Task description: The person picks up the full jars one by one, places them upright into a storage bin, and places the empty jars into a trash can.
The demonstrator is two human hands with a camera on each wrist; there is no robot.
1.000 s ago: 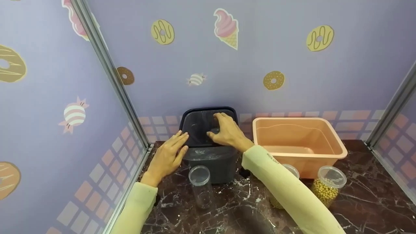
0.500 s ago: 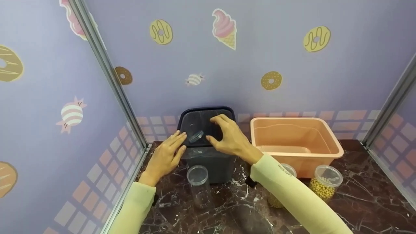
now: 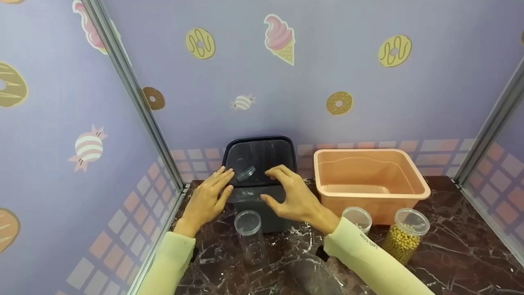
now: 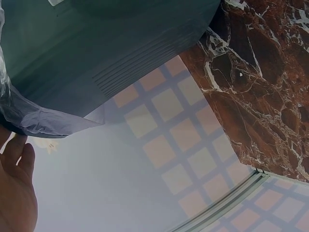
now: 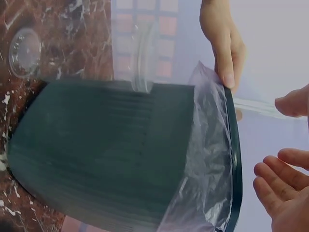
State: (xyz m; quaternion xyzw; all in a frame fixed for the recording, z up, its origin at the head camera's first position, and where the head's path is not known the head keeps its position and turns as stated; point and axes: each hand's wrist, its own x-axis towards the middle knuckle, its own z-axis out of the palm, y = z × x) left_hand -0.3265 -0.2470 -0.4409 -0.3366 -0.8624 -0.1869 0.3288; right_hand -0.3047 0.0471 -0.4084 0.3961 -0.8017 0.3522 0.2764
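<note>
A dark green bin (image 3: 262,213) lined with a clear plastic bag (image 5: 210,164) stands against the back wall. My left hand (image 3: 208,200) rests straight fingers on its left rim, with the thumb apart near the front corner. A small clear round lid (image 3: 246,173) lies tilted inside the bin's rim; how deep it sits, I cannot tell. My right hand (image 3: 297,196) hovers over the front right of the bin, thumb and fingers curved apart around nothing. An upright clear jar (image 3: 250,237), with no visible contents, stands before the bin.
Right of the bin sits an orange tub (image 3: 372,196). Before it stand a jar of yellow beans (image 3: 403,241) and another clear jar (image 3: 357,217), partly behind the right sleeve. A metal corner post (image 3: 135,94) and patterned walls border the dark marbled tabletop (image 3: 462,246).
My right hand has let go of the small clear lid, which now lies within the bin's rim. That hand has drawn back toward me and down. The left hand has stayed on the rim.
</note>
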